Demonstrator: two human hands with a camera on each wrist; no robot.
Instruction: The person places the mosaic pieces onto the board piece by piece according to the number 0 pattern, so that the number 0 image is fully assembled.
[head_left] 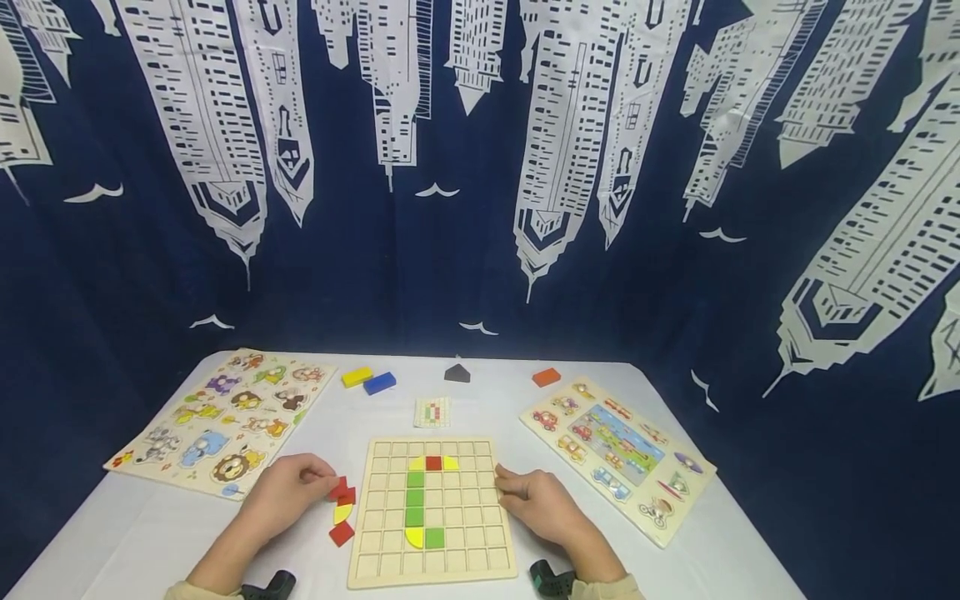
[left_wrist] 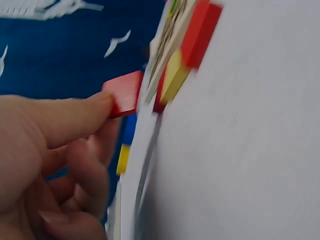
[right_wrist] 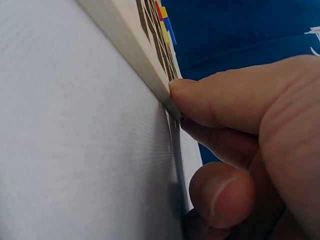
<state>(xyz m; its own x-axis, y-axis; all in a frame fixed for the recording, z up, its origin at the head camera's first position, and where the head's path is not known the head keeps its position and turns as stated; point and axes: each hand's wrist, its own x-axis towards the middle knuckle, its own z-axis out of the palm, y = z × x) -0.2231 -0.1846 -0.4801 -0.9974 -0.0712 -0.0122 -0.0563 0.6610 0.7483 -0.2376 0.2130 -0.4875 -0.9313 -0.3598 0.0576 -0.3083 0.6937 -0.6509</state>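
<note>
A wooden grid board [head_left: 390,550] lies flat at the table's front centre. It holds a green column [head_left: 415,498], a red tile [head_left: 433,463] and yellow rounded pieces. My left hand [head_left: 326,482] is just left of the board and pinches a red tile [left_wrist: 125,92] at its fingertips. A yellow piece [head_left: 342,512] and another red tile [head_left: 341,533] lie loose beside it. My right hand [head_left: 504,486] is at the board's right edge [right_wrist: 150,65], thumb tip on the edge, other fingers curled beneath.
A small pattern card [head_left: 432,412] lies behind the board. Yellow [head_left: 357,377], blue [head_left: 379,382], dark grey [head_left: 457,373] and orange [head_left: 546,377] blocks sit at the back. An animal puzzle [head_left: 225,417] lies left, a vehicle puzzle [head_left: 618,454] right.
</note>
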